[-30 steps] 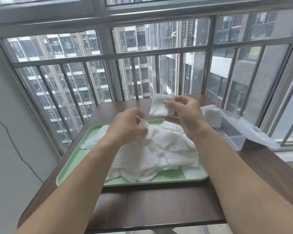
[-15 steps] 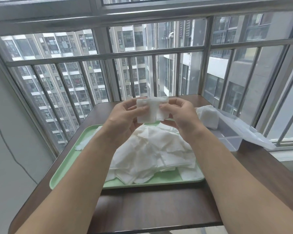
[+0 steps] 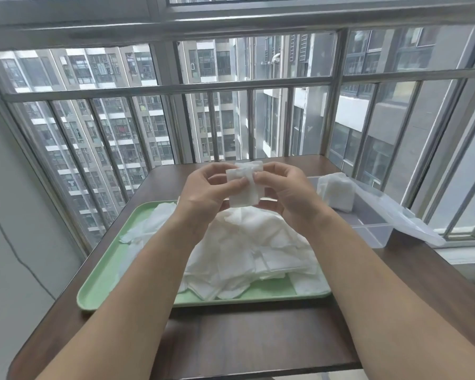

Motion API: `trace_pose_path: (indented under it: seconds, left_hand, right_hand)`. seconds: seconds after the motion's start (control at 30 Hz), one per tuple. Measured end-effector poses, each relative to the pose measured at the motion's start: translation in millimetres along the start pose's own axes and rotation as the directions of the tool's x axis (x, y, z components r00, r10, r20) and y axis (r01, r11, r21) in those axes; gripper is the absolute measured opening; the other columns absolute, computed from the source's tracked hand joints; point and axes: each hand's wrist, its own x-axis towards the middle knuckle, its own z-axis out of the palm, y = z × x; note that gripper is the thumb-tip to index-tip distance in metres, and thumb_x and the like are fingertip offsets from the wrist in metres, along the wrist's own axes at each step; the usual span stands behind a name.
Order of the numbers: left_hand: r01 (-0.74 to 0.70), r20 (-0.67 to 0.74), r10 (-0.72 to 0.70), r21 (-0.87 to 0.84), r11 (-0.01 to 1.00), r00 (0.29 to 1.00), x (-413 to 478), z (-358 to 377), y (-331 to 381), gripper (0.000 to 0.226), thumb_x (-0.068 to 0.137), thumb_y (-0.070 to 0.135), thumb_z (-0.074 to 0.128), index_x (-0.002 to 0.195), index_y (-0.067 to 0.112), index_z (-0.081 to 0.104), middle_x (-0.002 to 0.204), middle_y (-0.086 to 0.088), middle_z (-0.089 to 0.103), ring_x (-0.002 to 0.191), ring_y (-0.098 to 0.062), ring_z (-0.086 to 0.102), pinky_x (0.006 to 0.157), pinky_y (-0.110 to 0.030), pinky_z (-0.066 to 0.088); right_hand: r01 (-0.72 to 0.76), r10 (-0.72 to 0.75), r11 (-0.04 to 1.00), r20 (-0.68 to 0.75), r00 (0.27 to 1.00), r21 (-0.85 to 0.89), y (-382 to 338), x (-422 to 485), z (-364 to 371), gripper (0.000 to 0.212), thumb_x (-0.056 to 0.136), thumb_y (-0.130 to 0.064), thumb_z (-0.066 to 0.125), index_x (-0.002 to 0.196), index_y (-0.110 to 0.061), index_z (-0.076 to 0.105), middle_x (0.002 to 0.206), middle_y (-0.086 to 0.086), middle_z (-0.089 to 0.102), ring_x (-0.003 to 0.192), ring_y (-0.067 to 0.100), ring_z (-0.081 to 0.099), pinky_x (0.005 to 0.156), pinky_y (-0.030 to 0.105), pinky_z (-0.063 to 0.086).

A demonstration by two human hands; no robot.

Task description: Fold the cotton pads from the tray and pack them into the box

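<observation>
Your left hand point(image 3: 206, 193) and right hand point(image 3: 288, 193) pinch one white cotton pad point(image 3: 243, 198) between them above the green tray point(image 3: 107, 278), where a loose pile of pads point(image 3: 258, 250) lies. A stack of folded pads point(image 3: 337, 193) stands in the clear box point(image 3: 373, 231) on the counter point(image 3: 258, 346), just right of the tray.

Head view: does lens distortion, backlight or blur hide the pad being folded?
Head view: wide-angle bowing curves the window bars toward the edges; daylight is soft, no hard shadows; the cotton pad pinched by left hand and right hand is readable; the white pile on the tray is washed out, layers hard to separate; the clear box reads faintly.
</observation>
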Motion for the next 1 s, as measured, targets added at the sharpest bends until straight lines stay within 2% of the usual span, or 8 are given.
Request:
trace_pose_path:
  seconds: [0.1,0.23,0.4,0.5,0.57,0.77,0.87,1.0]
  left_hand:
    - [-0.053,-0.048,0.057,0.077,0.996,0.997,0,0,-2,0.026,0.078,0.005,0.083,0.094,0.017,0.066,0.089,-0.005,0.076,0.082,-0.023,0.072,0.074,-0.039,0.056]
    - [-0.076,-0.087,0.09,0.151,0.986,0.992,0,0,-4,0.044,0.068,0.02,0.091,0.104,0.021,0.065,0.106,-0.008,0.073,0.094,-0.023,0.073,0.078,-0.039,0.059]
    - [-0.046,-0.048,0.054,0.157,0.986,0.997,-3,4,-3,0.061,0.062,0.033,0.094,0.112,0.022,0.061,0.1,-0.004,0.076,0.087,-0.02,0.073,0.07,-0.037,0.055]
    - [-0.075,-0.03,0.08,0.134,0.988,0.996,-6,4,0,0.053,0.059,0.034,0.091,0.103,0.018,0.065,0.091,-0.005,0.075,0.083,-0.024,0.074,0.067,-0.036,0.056]
    - [-0.092,-0.013,0.094,0.115,0.989,0.996,-7,4,3,0.046,0.059,0.032,0.087,0.097,0.015,0.067,0.089,-0.007,0.075,0.083,-0.026,0.075,0.068,-0.036,0.058]
    - [-0.094,0.072,0.088,0.077,0.993,0.994,-15,12,8,0.022,0.072,0.017,0.084,0.089,0.008,0.073,0.084,-0.009,0.077,0.082,-0.024,0.076,0.068,-0.032,0.06]
    - [-0.107,0.11,0.084,0.227,0.968,0.99,-16,24,14,0.006,0.086,0.008,0.077,0.091,0.01,0.074,0.081,-0.007,0.078,0.075,-0.02,0.075,0.067,-0.029,0.06]
    - [-0.171,0.228,0.073,0.448,0.877,0.971,-14,46,16,0.009,0.088,0.014,0.075,0.097,0.015,0.073,0.086,-0.002,0.078,0.077,-0.017,0.075,0.064,-0.029,0.058]
  right_hand:
    - [0.012,-0.011,1.0,0.032,0.999,-0.007,-1,1,0,0.01,0.093,-0.015,0.064,0.099,-0.007,0.067,0.099,0.014,0.072,0.087,0.027,0.069,0.075,0.04,0.06]
    - [0.002,-0.003,1.0,0.103,0.995,0.004,-3,-1,2,0.05,0.087,-0.04,0.068,0.119,-0.001,0.064,0.119,0.024,0.068,0.106,0.038,0.069,0.091,0.053,0.055]
    - [0.044,-0.038,0.998,0.142,0.989,-0.038,-7,-7,0,0.041,0.083,-0.014,0.078,0.119,0.0,0.064,0.116,0.024,0.07,0.107,0.039,0.069,0.091,0.05,0.057]
    - [0.052,-0.023,0.985,0.169,0.985,-0.166,-22,-6,-2,0.047,0.076,-0.017,0.08,0.117,-0.001,0.064,0.111,0.018,0.073,0.101,0.033,0.072,0.089,0.045,0.059]
    - [0.053,0.005,0.961,0.207,0.978,-0.273,-37,-6,-4,0.04,0.074,-0.015,0.081,0.11,-0.006,0.066,0.106,0.014,0.075,0.096,0.028,0.073,0.087,0.039,0.06]
    - [0.073,0.151,0.785,0.304,0.941,-0.616,-80,-6,-22,0.034,0.084,-0.009,0.079,0.114,-0.002,0.066,0.102,0.01,0.075,0.09,0.02,0.074,0.075,0.024,0.058]
    - [0.063,0.206,0.665,0.264,0.942,-0.744,-97,-5,-48,0.026,0.087,-0.013,0.076,0.11,-0.004,0.066,0.103,0.009,0.074,0.092,0.019,0.072,0.078,0.025,0.057]
    - [0.001,0.173,0.521,0.107,0.979,-0.854,-114,-3,-91,0.016,0.09,-0.015,0.072,0.105,-0.011,0.066,0.107,0.009,0.071,0.093,0.02,0.07,0.079,0.029,0.056]
